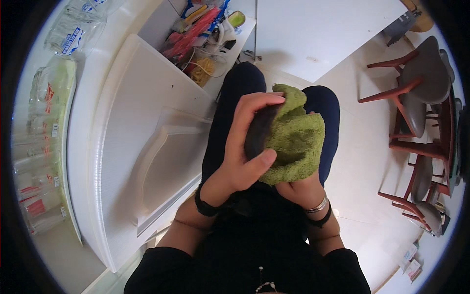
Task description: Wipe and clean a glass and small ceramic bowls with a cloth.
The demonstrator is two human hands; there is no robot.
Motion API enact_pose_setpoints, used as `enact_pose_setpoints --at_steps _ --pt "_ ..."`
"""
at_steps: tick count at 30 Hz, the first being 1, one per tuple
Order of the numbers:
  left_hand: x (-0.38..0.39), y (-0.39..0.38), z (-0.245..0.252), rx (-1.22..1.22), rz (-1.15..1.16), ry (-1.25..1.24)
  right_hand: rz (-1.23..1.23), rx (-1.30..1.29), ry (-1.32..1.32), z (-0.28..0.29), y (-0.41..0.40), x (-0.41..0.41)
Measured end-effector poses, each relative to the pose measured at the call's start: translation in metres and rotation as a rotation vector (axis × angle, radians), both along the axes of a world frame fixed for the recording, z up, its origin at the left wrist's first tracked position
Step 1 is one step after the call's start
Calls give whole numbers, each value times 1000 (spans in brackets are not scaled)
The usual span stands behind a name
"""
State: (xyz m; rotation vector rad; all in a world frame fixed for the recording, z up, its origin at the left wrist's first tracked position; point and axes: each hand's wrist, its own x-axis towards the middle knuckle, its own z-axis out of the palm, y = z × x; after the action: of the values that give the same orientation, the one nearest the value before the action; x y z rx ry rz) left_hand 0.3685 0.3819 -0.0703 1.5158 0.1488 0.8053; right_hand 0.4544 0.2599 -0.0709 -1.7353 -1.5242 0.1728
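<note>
In front of my lap, my left hand (235, 161) grips a dark, smooth, rounded object (259, 128) along its left side, with the thumb below and the fingers over the top. What kind of object it is cannot be told. A green terry cloth (301, 136) lies bunched against its right side and covers part of it. My right hand (302, 192) is behind the cloth and holds it from beneath; most of its fingers are hidden.
White cabinet doors (147, 110) stand close on my left. Packs of glasses (44, 147) sit beyond. A shelf (238, 36) holds bags, cables and small items. A white panel (312, 33) is ahead. Wooden chairs (426, 70) with grey seats stand right.
</note>
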Motion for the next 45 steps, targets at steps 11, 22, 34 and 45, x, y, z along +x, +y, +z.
enact_pose_setpoints --at_steps 11,22,34,45 --pt "4 -2 -6 -878 -181 -200 26 307 1469 -24 -21 3" --pt "-1 -3 -2 -677 -35 -185 -197 253 1226 -22 -20 17" --pt "8 -6 -11 403 99 -89 -246 23 991 -11 16 7" --pt "4 -5 7 696 172 409 -395 85 334 -26 -5 35"
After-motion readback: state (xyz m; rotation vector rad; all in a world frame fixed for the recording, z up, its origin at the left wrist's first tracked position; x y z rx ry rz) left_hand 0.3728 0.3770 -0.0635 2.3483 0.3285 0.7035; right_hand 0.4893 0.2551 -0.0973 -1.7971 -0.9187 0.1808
